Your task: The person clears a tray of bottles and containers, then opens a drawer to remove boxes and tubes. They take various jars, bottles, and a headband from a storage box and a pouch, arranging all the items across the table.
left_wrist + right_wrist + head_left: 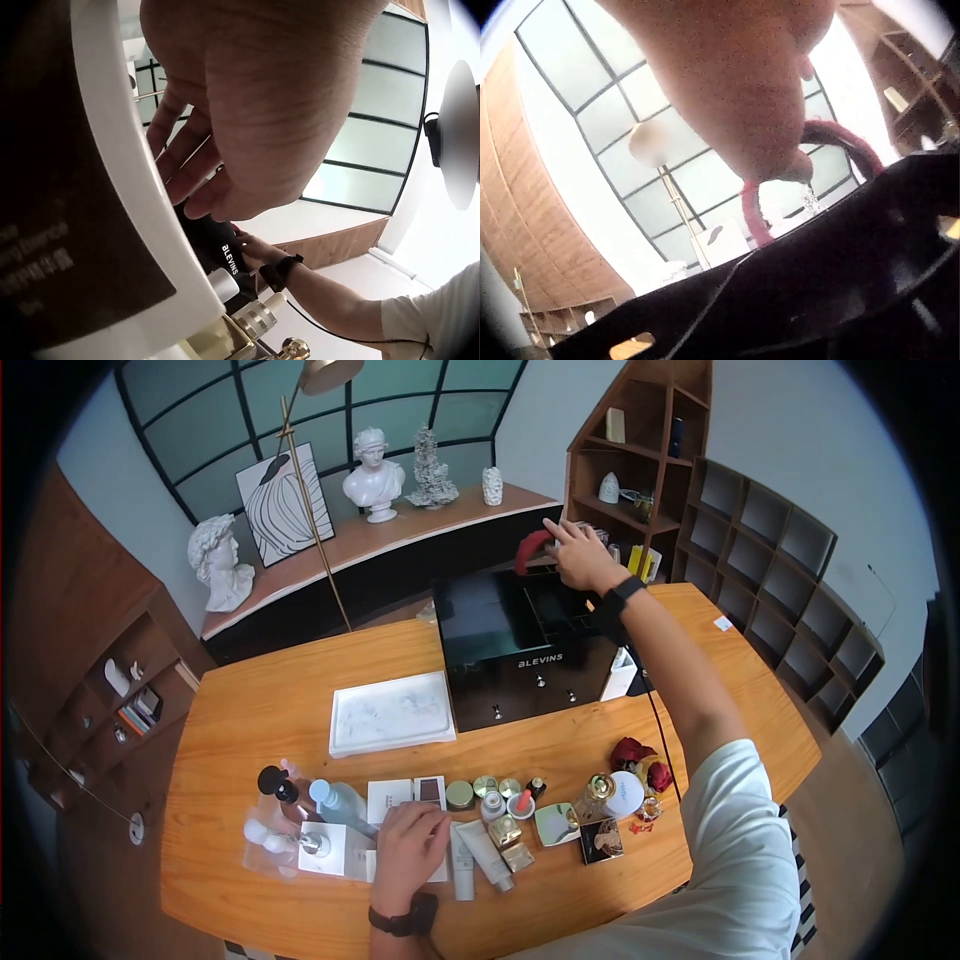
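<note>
My right hand (585,555) is at the far side of a black box (540,685) lettered BLEVINS. It holds a fuzzy red band (530,548), which looks like a headband. In the right wrist view the band (756,217) arches above the box's dark edge (780,277), partly hidden behind the hand (757,97). My left hand (410,845) is low over white cosmetic boxes (388,797), its fingers loosely bent and holding nothing. Beside it lie pale tubes (484,855). Close in the left wrist view is a box with a white border (127,172).
A white marbled tray (392,712) lies left of the black box. Pump bottles (340,800) stand at front left. Jars (460,795), a mirror compact (556,823), perfume and red flowers (640,755) spread rightward. A black cable (662,730) runs along the right.
</note>
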`<state>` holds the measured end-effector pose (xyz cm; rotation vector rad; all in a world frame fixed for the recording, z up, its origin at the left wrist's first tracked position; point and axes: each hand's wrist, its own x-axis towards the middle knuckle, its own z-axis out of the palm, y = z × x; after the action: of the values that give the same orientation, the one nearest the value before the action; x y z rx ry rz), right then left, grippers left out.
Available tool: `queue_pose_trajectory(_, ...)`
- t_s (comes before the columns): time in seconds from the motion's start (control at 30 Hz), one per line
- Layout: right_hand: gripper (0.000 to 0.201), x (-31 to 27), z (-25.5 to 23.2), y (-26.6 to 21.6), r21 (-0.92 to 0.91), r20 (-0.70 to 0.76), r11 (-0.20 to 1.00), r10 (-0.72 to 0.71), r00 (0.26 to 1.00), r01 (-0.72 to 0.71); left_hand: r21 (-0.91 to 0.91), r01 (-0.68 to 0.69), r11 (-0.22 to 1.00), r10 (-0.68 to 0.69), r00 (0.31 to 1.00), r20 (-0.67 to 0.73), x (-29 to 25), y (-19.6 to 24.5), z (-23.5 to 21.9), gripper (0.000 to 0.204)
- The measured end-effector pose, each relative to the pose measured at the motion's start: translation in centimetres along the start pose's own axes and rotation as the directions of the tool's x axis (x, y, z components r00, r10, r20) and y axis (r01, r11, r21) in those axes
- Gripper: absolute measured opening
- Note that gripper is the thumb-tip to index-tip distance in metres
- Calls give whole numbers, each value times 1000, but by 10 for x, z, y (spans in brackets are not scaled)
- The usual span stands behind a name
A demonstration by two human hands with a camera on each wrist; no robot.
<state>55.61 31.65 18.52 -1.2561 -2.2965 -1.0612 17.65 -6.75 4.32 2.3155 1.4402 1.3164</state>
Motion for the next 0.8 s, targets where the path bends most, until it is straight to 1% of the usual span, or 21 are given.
queue_pose_trajectory(0.03,28,6,-3,8,-10,-73,998,57,996,-58,2,1,1000,-1,1000,-3,0,-1,0,8)
queue_pose_trajectory(0.1,31,15,-26,14,-13,-206,985,164,965,-170,-3,-17,1000,17,1000,-21,0,-3,0,8)
queue_pose_trajectory(0.13,28,10,-53,12,61,-345,982,188,919,-179,-9,-21,1000,21,999,-31,1,-4,1,8)
queue_pose_trajectory(0.17,26,0,-86,11,132,-468,975,220,856,-178,-4,-23,1000,23,999,-36,1,-4,0,8)
queue_pose_trajectory(0.23,22,-34,-123,10,308,-544,943,283,790,-126,-19,-14,1000,14,1000,-22,0,-4,2,9)
queue_pose_trajectory(0.27,24,-61,-132,6,448,-495,877,404,770,-173,-22,-7,1000,7,1000,-10,1,-2,2,8)
queue_pose_trajectory(0.3,23,-92,-146,1,523,-383,810,503,775,-267,-34,-6,999,6,1000,-2,1,-1,3,8)
queue_pose_trajectory(0.37,22,-162,-167,-13,722,-187,619,603,775,-307,-37,20,999,-19,999,27,-1,0,4,9)
queue_pose_trajectory(0.4,18,-202,-166,-16,691,-168,642,590,790,-333,-35,12,999,-10,1000,30,-1,0,5,9)
queue_pose_trajectory(0.43,16,-252,-163,-21,802,77,408,653,753,-436,-24,-2,1000,2,1000,26,-1,0,5,9)
queue_pose_trajectory(0.5,18,-329,-171,-48,766,246,293,689,682,-572,-40,40,998,-39,998,46,-2,0,5,9)
queue_pose_trajectory(0.53,17,-368,-176,-62,719,396,139,723,566,-681,-39,55,998,-53,997,53,-2,-1,5,9)
queue_pose_trajectory(0.57,13,-398,-177,-78,640,479,70,743,468,-766,-37,67,997,-65,996,60,-2,-1,5,9)
queue_pose_trajectory(0.6,12,-414,-185,-98,590,535,-34,765,359,-807,-38,87,996,-84,994,66,-2,0,5,9)
queue_pose_trajectory(0.63,17,-450,-173,-109,583,491,93,751,441,-807,-38,96,995,-94,993,71,-2,0,6,9)
queue_pose_trajectory(0.67,23,-446,-188,-127,552,614,-102,722,320,-828,-39,103,994,-100,992,75,-2,0,7,8)
queue_pose_trajectory(0.7,29,-438,-201,-144,496,724,-292,659,203,-818,-39,107,993,-104,992,77,-2,0,8,8)
queue_pose_trajectory(0.77,40,-430,-215,-159,505,729,-198,618,293,-840,-43,123,992,-118,988,94,-5,-2,10,7)
queue_pose_trajectory(0.8,41,-426,-220,-162,521,730,-175,598,331,-835,-42,129,991,-125,987,97,-5,-2,10,7)
